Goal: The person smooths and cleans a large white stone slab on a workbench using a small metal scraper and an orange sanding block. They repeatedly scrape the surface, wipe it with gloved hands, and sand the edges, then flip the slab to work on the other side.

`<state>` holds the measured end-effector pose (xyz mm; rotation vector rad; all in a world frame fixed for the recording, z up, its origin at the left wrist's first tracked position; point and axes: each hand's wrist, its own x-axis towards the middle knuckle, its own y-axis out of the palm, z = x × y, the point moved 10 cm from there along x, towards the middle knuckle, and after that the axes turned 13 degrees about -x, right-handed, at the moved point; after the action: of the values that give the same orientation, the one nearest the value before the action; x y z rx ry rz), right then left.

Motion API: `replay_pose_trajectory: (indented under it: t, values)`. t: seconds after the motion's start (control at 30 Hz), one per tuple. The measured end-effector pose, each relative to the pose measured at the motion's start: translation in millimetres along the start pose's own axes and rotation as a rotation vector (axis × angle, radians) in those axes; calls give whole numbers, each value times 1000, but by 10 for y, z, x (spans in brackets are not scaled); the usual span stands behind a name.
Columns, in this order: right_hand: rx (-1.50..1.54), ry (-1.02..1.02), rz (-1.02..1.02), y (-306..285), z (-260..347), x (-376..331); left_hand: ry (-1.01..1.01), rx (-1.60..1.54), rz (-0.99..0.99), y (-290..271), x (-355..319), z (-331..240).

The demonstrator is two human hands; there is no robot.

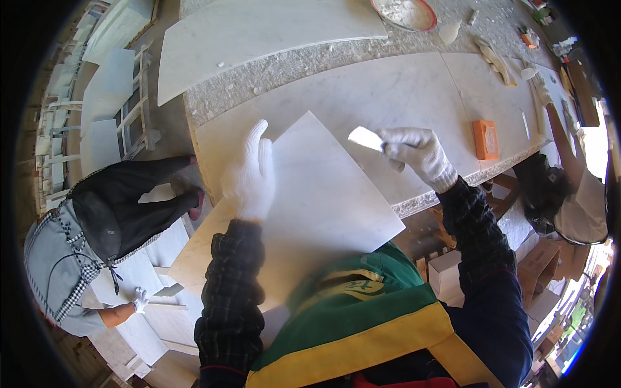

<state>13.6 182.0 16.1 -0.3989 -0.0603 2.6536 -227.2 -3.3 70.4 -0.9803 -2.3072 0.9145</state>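
Note:
A square white marble tile (323, 187) with faint grey veining lies in front of me, one corner pointing away, its near part against my green and yellow apron. My left hand (251, 174), in a white knitted glove, rests over its left side with fingers stretched out. To the right of the tile's far corner, my right hand (419, 154), gloved too, is raised with fingers closed round a small scraper (366, 138). Its flat, bright blade points left; the gripped end is hidden in the glove.
Larger marble slabs (388, 97) cover the dusty workbench (239, 81). An orange box (485, 140), a glove (495, 59) and a red-rimmed bowl (424, 8) of white powder are on it. One co-worker (65, 258) bends over tiles at left; another (576, 200) works at right.

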Motion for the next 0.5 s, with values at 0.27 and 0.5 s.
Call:
replay_pose_trajectory:
  t: [0.27,0.5]
  values:
    - [196,132,-252,89,-173,122,13,-80,-15,1,-48,-68]
    - [-738,-580,-147,230,839,546,-38,-82,-4,-13,-82,-68]
